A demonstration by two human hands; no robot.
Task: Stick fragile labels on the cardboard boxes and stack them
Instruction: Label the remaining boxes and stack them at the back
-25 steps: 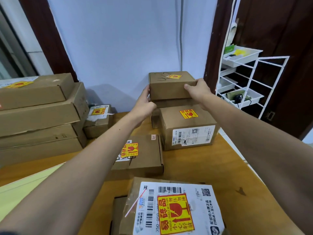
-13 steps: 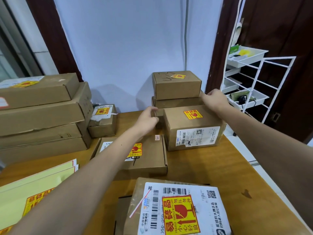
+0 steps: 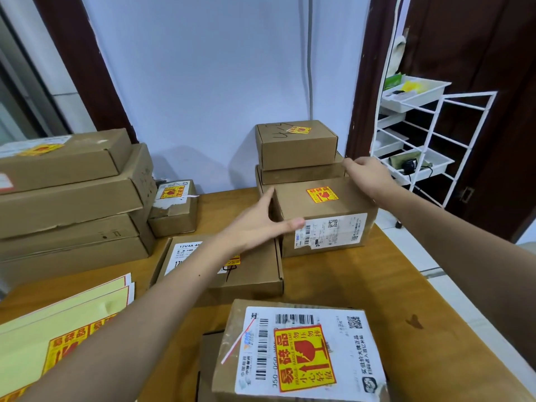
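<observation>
Both your hands have come down off the small top box point(image 3: 296, 144) onto the labelled box point(image 3: 324, 216) in front of the stack: left hand point(image 3: 261, 224) spread against its near-left corner, right hand point(image 3: 367, 175) curled over its far-right edge. Lift carelessly and you'll likely knock that stack.

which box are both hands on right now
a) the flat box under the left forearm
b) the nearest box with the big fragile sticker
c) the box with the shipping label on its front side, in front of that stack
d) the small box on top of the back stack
c: the left hand touches the near left corner of the box with the front shipping label, and the right hand rests at its far right top edge.
</observation>
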